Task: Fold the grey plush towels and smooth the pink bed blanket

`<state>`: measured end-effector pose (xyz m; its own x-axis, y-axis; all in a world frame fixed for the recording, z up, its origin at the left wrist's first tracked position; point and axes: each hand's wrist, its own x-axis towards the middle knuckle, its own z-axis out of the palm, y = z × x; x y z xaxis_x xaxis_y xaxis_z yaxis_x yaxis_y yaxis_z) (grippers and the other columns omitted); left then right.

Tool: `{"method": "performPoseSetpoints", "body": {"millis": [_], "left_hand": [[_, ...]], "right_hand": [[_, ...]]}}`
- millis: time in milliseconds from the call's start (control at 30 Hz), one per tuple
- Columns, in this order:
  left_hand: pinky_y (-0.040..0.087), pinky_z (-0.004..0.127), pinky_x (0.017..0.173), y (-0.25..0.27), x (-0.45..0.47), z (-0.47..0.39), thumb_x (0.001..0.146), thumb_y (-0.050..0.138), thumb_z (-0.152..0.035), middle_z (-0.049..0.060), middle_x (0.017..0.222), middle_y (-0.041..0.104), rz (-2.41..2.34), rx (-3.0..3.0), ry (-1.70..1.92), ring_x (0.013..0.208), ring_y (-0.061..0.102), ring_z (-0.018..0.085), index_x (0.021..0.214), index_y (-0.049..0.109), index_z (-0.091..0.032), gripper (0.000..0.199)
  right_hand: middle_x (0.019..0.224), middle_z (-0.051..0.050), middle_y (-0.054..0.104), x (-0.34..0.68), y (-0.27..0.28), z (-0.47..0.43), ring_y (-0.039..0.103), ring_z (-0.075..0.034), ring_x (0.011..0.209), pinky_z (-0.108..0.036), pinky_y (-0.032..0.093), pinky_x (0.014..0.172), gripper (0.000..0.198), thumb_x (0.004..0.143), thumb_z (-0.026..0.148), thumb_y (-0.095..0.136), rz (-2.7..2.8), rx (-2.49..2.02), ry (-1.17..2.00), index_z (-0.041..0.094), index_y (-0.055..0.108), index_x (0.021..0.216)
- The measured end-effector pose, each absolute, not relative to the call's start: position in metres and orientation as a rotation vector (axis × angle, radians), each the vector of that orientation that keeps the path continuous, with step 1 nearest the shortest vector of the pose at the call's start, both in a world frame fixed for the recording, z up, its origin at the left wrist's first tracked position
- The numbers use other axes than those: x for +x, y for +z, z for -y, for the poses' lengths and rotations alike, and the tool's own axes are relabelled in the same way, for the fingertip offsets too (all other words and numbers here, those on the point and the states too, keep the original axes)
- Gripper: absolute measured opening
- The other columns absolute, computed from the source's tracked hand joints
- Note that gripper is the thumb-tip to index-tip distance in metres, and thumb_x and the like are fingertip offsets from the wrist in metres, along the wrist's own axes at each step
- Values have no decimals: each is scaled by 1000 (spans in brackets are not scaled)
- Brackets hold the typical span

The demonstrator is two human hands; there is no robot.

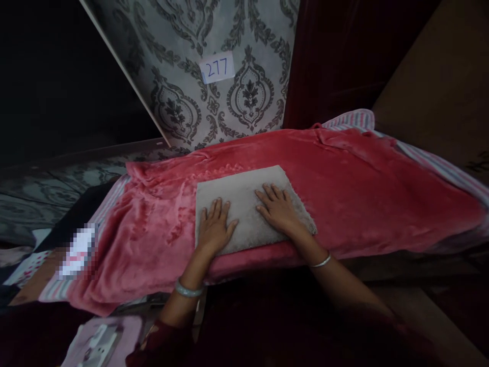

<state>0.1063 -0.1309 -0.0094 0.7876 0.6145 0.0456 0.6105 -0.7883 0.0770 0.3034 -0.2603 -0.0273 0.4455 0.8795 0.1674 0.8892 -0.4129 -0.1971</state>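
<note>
Left hand (215,226) open, palm down, fingers slightly parted, thumb held out to the side; lies flat on the left part of a grey, four-sided piece of plush-looking fabric (244,204). Right hand (278,206) likewise open and palm down, fingers fanned, on the right part of the same piece, forearm crossing its near right corner. Hands well apart from each other, bare fabric between; neither grips anything.

Grey piece spread out flat, edges fuzzy, near the middle of a long red-pink plush blanket (362,188), closer to its near edge. Blanket wrinkled left of the grey piece, smoother to the right. White, grey and pink striped cloth (351,120) shows from under the blanket at the far right and along the left end.

Wide pale bangle (188,289) on the left wrist, thin silvery bangle (321,262) on the right. Sleeves dark red.

Lower left, below blanket level: pale pink, round-cornered flat item (132,326) bearing a white plastic object (101,346), details too dim to tell. Behind: grey damask-patterned wallpaper (250,97), white paper card (217,67) on it, handwritten "277".
</note>
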Motion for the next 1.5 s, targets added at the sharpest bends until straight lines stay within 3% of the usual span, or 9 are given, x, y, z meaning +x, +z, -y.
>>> {"method": "performPoseSetpoints", "body": {"millis": [233,400,567,667,867,1200,1500], "left_hand": [[26,56,125,-8,60,115,101,34,-46,7,173,18,-1321,2797,-9,159,20,30,164,29,-24,67],[26,59,125,10,59,108,99,40,-48,6,171,27,-1377,2848,-108,159,18,34,157,45,-26,61],[23,58,126,49,129,105,101,42,-33,19,169,28,-1105,2917,-39,158,22,33,154,45,-12,57],[24,51,127,58,193,107,101,44,-31,17,169,29,-931,2933,-8,158,25,28,157,41,-15,58],[24,55,126,19,258,109,106,32,-39,12,168,34,-841,2963,35,157,28,28,159,38,-20,57],[21,50,127,1,236,80,104,30,-56,13,167,36,-797,2972,43,156,30,27,160,37,-18,68],[30,50,124,4,163,1,106,32,-45,12,161,46,-1092,2801,80,151,39,28,153,48,-19,56]], "right_hand": [[170,-7,25,301,-25,261,20,-32,157,-59,21,123,58,107,49,32,1523,-2435,-14,28,39,161],[169,-8,28,312,-21,257,23,-31,156,-57,25,123,59,106,48,36,1528,-2410,103,27,39,161],[162,-13,42,353,14,225,38,-22,150,-39,33,121,57,105,30,32,1370,-2341,38,14,43,159],[159,-11,47,367,28,201,41,-23,148,-40,33,121,53,104,24,33,1252,-2395,-25,16,52,153],[158,-12,48,360,-5,192,38,-29,148,-50,30,120,47,106,28,37,1282,-2500,-116,20,56,149],[158,-12,48,367,-31,194,38,-31,147,-53,32,117,51,105,32,34,1315,-2494,-194,19,53,151],[159,-12,47,366,-34,193,37,-31,148,-53,32,117,53,106,33,31,1313,-2502,-184,20,52,152]]}}
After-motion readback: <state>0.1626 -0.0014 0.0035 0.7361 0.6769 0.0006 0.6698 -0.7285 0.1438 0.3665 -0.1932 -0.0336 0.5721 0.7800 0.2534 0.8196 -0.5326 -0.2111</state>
